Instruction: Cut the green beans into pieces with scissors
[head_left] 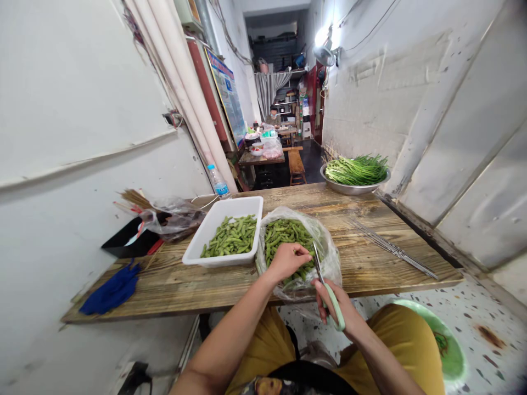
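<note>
My right hand [335, 302] is wrapped round the pale green handles of a pair of scissors [318, 263], whose blades point up and away from me. Beside the blades, my left hand [289, 259] is closed in a pinch over the bag, on what looks like an edamame pod, mostly covered by the fingers. Under it, a clear plastic bag [329, 255] lies open, full of green edamame pods [284, 233]. Left of the bag, touching or nearly so, stands a white plastic tray [190, 253] with more edamame pods [233, 236] in it.
Metal skewers [395, 249] lie on the wooden table [197, 282] at right. A metal bowl [356, 189] of green stalks stands at the far right corner. A water bottle [219, 184], a black container [127, 238] and a blue cloth [111, 291] are leftward. A green basin [447, 334] sits below.
</note>
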`<state>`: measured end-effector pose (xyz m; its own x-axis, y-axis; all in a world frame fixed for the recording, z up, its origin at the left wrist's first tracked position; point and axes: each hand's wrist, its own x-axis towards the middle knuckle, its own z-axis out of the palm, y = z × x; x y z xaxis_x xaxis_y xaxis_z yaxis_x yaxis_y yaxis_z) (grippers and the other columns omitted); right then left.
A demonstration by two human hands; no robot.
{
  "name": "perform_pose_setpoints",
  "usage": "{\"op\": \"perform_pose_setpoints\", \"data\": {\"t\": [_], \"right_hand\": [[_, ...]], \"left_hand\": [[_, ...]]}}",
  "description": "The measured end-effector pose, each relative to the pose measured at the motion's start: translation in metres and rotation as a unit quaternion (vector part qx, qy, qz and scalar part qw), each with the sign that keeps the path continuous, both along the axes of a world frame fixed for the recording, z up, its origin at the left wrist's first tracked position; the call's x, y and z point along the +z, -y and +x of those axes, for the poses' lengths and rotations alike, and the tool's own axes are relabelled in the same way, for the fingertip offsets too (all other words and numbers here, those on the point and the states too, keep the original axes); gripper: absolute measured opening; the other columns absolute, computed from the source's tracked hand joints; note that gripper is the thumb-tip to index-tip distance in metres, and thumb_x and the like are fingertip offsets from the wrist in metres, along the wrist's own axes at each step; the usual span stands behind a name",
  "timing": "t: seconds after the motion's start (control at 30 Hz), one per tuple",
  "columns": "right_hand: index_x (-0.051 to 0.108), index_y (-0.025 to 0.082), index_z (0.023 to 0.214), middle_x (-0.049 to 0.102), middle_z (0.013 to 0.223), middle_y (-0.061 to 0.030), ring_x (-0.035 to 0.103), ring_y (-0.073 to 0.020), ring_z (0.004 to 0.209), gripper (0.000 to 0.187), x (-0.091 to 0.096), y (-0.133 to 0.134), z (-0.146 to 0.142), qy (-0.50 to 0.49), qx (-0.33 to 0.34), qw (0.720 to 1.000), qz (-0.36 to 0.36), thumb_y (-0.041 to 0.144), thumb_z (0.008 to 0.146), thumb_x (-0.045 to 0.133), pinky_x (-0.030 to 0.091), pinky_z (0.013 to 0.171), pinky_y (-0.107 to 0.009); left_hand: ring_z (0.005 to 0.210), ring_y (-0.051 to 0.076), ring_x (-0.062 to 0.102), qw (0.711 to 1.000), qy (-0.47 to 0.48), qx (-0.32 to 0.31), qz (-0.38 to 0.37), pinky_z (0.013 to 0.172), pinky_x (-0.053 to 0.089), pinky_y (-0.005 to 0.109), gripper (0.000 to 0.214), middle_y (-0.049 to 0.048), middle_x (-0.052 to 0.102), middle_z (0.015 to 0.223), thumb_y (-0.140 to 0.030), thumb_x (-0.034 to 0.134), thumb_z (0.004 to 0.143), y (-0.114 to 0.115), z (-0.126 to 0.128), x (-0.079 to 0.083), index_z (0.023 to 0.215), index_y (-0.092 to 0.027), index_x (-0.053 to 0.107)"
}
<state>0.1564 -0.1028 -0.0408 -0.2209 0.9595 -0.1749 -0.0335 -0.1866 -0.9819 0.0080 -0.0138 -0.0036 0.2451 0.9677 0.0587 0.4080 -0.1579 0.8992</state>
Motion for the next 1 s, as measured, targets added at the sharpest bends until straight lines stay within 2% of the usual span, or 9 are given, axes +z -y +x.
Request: {"op": "perform_pose_setpoints", "data": {"t": [0.17, 0.3, 0.4, 0.47, 0.53, 0.63, 0.77, 1.0], "right_hand": [[0.046, 0.020, 0.075, 0.042, 0.048, 0.0088, 0.040, -0.0064, 0.031, 0.038, -0.011, 0.001, -0.003, -0.011, -0.008, 1.000, -0.010, 0.057, 0.077, 0.053, 0.036, 0.028, -0.018], [0.048, 0.020, 0.078, 0.041, 0.046, 0.0099, 0.038, -0.0062, 0.028, 0.037, -0.016, -0.001, -0.002, 0.004, -0.016, 0.999, -0.035, 0.056, 0.074, 0.058, 0.034, 0.025, -0.018], [0.049, 0.019, 0.089, 0.041, 0.046, 0.0103, 0.039, -0.0067, 0.030, 0.040, -0.015, -0.002, -0.001, 0.006, -0.011, 1.000, -0.024, 0.055, 0.075, 0.057, 0.036, 0.027, -0.018], [0.049, 0.019, 0.094, 0.043, 0.049, 0.0095, 0.042, -0.0073, 0.033, 0.043, -0.013, -0.003, -0.002, -0.002, 0.007, 1.000, -0.019, 0.057, 0.076, 0.056, 0.038, 0.029, -0.018], [0.048, 0.019, 0.094, 0.045, 0.053, 0.0081, 0.044, -0.0077, 0.037, 0.044, -0.010, -0.002, -0.003, -0.007, 0.025, 0.999, -0.019, 0.059, 0.077, 0.053, 0.040, 0.031, -0.019], [0.048, 0.019, 0.085, 0.045, 0.057, 0.0063, 0.046, -0.0084, 0.041, 0.043, -0.005, -0.001, -0.005, -0.009, 0.030, 1.000, -0.001, 0.062, 0.079, 0.046, 0.043, 0.036, -0.021], [0.045, 0.020, 0.074, 0.045, 0.055, 0.0057, 0.046, -0.0094, 0.042, 0.045, 0.003, 0.000, -0.006, -0.008, 0.024, 1.000, 0.015, 0.064, 0.079, 0.043, 0.043, 0.038, -0.023], [0.044, 0.021, 0.075, 0.046, 0.055, 0.0063, 0.045, -0.0103, 0.042, 0.042, 0.010, -0.001, -0.007, -0.002, 0.018, 1.000, -0.003, 0.063, 0.079, 0.044, 0.042, 0.039, -0.024]], "left_hand": [[0.054, 0.011, 0.052, 0.998, 0.035, 0.005, -0.043, 0.055, 0.038, 0.022, 0.019, 0.0021, 0.065, 0.060, -0.031, 0.065, 0.064, 0.005, 0.003, -0.002, 0.068, -0.012, 0.066], [0.050, 0.007, 0.047, 0.987, 0.121, 0.028, -0.101, 0.052, 0.035, 0.020, 0.018, -0.0006, 0.060, 0.056, -0.029, 0.068, 0.061, 0.005, 0.003, -0.004, 0.066, -0.012, 0.063], [0.038, 0.002, 0.031, 0.960, 0.224, 0.070, -0.153, 0.041, 0.022, 0.018, 0.029, -0.0073, 0.048, 0.049, -0.035, 0.072, 0.058, 0.003, 0.001, -0.005, 0.071, -0.014, 0.059], [0.035, 0.001, 0.021, 0.933, 0.295, 0.073, -0.193, 0.038, 0.013, 0.019, 0.036, -0.0111, 0.038, 0.045, -0.040, 0.075, 0.055, 0.003, 0.001, -0.005, 0.073, -0.015, 0.054], [0.034, 0.000, 0.018, 0.909, 0.351, 0.067, -0.217, 0.037, 0.009, 0.019, 0.041, -0.0125, 0.032, 0.044, -0.040, 0.077, 0.053, 0.005, 0.003, -0.003, 0.071, -0.016, 0.050], [0.033, -0.001, 0.023, 0.890, 0.395, 0.083, -0.210, 0.036, 0.007, 0.018, 0.045, -0.0117, 0.035, 0.046, -0.038, 0.080, 0.050, 0.009, 0.007, 0.000, 0.069, -0.016, 0.046], [0.034, -0.001, 0.028, 0.884, 0.414, 0.129, -0.176, 0.035, 0.008, 0.017, 0.046, -0.0095, 0.043, 0.051, -0.037, 0.080, 0.050, 0.013, 0.012, 0.001, 0.069, -0.015, 0.044], [0.033, -0.001, 0.023, 0.871, 0.430, 0.168, -0.165, 0.035, 0.010, 0.017, 0.045, -0.0116, 0.036, 0.045, -0.039, 0.080, 0.051, 0.019, 0.018, -0.003, 0.066, -0.016, 0.044]]}}
